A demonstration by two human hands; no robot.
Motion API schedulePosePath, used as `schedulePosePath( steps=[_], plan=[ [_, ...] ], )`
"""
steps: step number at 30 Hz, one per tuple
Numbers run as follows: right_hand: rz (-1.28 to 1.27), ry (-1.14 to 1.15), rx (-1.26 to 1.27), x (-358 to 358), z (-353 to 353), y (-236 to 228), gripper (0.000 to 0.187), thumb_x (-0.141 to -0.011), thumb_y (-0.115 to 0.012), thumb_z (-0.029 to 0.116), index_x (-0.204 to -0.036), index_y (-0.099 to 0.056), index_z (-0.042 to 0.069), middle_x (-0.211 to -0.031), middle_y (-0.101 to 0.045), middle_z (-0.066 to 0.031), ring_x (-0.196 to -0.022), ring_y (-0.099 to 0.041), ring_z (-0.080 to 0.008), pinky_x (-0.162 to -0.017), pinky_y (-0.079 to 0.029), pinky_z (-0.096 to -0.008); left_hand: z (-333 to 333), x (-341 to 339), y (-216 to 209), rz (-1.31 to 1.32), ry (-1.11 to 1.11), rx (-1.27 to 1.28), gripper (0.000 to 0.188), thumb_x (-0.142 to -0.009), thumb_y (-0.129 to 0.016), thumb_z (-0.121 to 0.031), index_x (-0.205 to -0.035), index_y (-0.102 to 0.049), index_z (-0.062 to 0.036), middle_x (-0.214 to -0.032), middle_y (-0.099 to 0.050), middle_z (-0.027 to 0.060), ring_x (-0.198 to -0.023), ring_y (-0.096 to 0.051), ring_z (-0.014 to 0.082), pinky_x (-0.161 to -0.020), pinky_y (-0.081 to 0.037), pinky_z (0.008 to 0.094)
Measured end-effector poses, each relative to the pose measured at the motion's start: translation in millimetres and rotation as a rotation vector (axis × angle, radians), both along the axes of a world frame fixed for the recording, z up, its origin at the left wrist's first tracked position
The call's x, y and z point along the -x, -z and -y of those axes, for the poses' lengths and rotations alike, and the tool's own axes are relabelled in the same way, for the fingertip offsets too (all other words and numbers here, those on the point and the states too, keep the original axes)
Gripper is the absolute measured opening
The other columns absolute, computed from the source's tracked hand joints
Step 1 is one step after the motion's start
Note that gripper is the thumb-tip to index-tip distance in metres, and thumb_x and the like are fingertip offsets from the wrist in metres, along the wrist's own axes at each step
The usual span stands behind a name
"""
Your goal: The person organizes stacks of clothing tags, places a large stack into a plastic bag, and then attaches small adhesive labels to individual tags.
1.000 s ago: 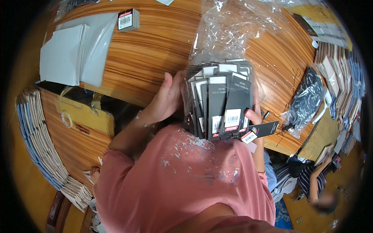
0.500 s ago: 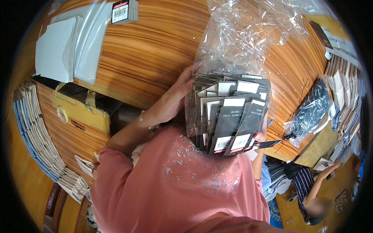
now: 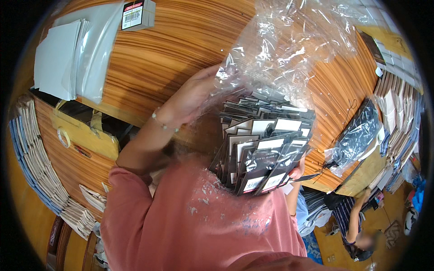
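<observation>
A thick bunch of black hang tags with white labels stands in a clear plastic bag against my chest. The bag's loose upper part spreads away over the table. My right hand grips the bunch at its right side; only some fingertips show past the tags. My left hand is at the bag's left edge, apart from the tags, with its fingers partly behind the crumpled film and seemingly holding it. A black tag sticks out sideways beside my right hand.
White card sheets and a banded stack of tags lie on the wooden table. A bag of black strings lies to the right. Folded garments line the left; a person sits at lower right.
My left hand has moved up and left from the tags, drawing the film with it. The bunch of tags has sunk a little lower, still held by my right hand.
</observation>
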State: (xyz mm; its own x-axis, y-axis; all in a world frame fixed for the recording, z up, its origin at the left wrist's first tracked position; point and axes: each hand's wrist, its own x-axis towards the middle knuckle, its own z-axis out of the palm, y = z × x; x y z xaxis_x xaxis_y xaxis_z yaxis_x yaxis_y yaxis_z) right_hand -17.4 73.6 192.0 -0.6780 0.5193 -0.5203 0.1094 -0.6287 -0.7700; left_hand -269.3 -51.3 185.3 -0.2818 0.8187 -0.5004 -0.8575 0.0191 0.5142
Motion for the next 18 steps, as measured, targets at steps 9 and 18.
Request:
schedulePosePath(
  steps=[9,18],
  plan=[
    [-0.009,0.042,0.031,-8.6,8.3,-5.2,0.132,-0.044,-0.088,0.036,-0.141,-0.005,-0.001,-0.137,-0.031,-0.0155,-0.123,-0.036,-0.0274,-0.102,-0.03,-0.0362,-42.7,42.5,11.6,-0.632,0.277,-0.127,0.018,-0.083,-0.056,0.002,-0.091,-0.042,-0.0053,-0.093,-0.059,0.0043,-0.088,-0.056,0.0083,-0.076,-0.046,0.0211],
    [-0.019,0.061,0.049,-14.1,13.3,-6.2,0.131,-0.044,-0.087,0.034,-0.141,-0.006,0.0,-0.136,-0.032,-0.0155,-0.122,-0.037,-0.0276,-0.101,-0.031,-0.0363,-50.0,31.6,10.9,-1.188,0.264,-0.13,0.009,-0.08,-0.051,0.011,-0.081,-0.054,0.0024,-0.105,-0.056,0.0095,-0.092,-0.056,0.0116,-0.081,-0.047,0.0231]
  ],
)
